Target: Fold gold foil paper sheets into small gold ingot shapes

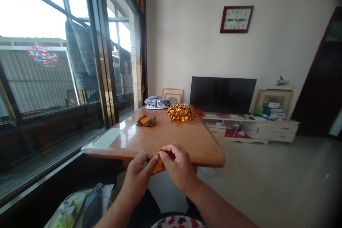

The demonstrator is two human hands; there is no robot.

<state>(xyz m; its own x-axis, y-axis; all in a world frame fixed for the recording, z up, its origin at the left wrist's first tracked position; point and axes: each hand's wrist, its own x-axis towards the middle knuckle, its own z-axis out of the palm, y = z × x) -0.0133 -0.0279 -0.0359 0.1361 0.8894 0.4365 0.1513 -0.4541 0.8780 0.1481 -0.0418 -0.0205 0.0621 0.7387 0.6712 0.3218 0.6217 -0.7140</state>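
Note:
My left hand (141,169) and my right hand (178,164) meet just in front of the near edge of a glossy wooden table (171,135). Both pinch a small folded piece of gold paper (159,166) between thumbs and fingers; only an orange-gold corner shows between them. On the table farther away lies a small stack of flat gold papers (146,120) to the left. A heap of shiny folded gold pieces (181,112) sits near the far end.
A grey-white cloth bundle (157,102) lies at the table's far left corner. Sliding glass doors run along the left. A plastic bag (77,206) sits low at my left. A dark TV (222,94) on a white cabinet (253,126) stands beyond.

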